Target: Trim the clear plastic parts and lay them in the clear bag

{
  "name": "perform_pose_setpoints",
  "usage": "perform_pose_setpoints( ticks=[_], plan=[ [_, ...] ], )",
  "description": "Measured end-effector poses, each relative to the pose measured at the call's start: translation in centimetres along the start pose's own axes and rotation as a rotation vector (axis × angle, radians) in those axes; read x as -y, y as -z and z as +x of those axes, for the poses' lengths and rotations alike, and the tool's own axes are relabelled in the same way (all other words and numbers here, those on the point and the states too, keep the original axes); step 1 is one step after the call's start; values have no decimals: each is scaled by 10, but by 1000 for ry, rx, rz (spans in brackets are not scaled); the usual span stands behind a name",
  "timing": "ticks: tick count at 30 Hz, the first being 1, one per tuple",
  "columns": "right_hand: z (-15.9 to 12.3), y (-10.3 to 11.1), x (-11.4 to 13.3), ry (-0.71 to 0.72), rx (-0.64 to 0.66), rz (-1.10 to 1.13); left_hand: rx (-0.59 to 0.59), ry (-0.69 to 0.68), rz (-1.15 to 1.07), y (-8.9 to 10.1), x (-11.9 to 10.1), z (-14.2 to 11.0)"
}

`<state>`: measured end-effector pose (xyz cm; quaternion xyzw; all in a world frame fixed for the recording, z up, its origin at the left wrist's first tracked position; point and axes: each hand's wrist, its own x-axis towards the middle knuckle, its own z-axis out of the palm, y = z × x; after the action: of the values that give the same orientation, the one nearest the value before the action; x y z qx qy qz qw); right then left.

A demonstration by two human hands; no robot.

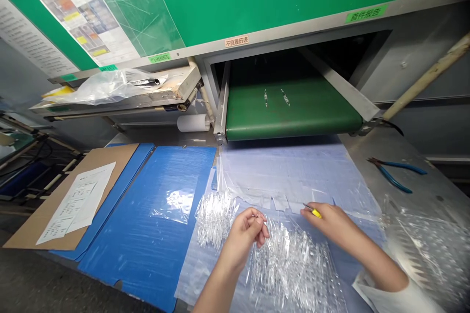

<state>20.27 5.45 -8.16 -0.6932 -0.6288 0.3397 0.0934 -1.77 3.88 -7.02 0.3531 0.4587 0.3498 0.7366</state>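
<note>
My right hand [326, 217] is closed around a small yellow-handled tool [316, 213] with a thin dark tip that points left. The rest of its handle is hidden in the palm. My left hand [249, 229] is curled, thumb against fingers; whatever it pinches, if anything, is too small to make out. Under and between both hands lies a broad pile of slender clear plastic parts [293, 266]. A smaller heap of similar clear parts [216, 217] sits left of my left hand. Both heaps rest on a pale blue plastic sheet [286, 166].
Ahead is a green conveyor belt [293, 117] carrying two small clear parts [285, 98]. Blue-handled pliers [396, 171] lie at right, above clear bubbled plastic [433, 249]. On the left are blue boards [147, 234], cardboard [121, 159] and papers [79, 200].
</note>
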Motion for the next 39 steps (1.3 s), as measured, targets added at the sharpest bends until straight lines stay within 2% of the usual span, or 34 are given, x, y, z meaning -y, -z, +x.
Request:
perform_pose_setpoints(
  ticks=[4,6,8,11,13,17,19,20,23,25,32,39],
  plan=[
    [21,-26,3,-48,30,-13,7,43,21,-4,3,-1],
    [27,-32,6,-56,39,17,-8,62,40,-7,2,-1],
    [27,-30,11,-35,42,80,-34,60,38,-9,-1,0],
    [12,-13,20,12,34,219,-59,44,-18,-14,-2,-1],
    [-4,0,28,28,42,368,7,34,-75,-19,-3,-2],
    [-32,16,48,17,111,824,320,100,-231,-34,-4,-4],
    [-40,19,53,-4,107,938,388,146,-303,-41,-5,-6],
    [-42,19,55,-15,86,966,371,146,-313,-43,-6,-6],
    [-44,21,56,-44,-14,1024,224,69,-226,-48,-11,-12],
    [-44,23,57,-49,-44,1043,189,35,-155,-50,-15,-18],
    [-43,28,58,-17,113,1097,303,50,-190,-52,-27,-31],
    [-45,29,58,4,134,1073,335,37,-239,-51,-23,-30]
  ],
)
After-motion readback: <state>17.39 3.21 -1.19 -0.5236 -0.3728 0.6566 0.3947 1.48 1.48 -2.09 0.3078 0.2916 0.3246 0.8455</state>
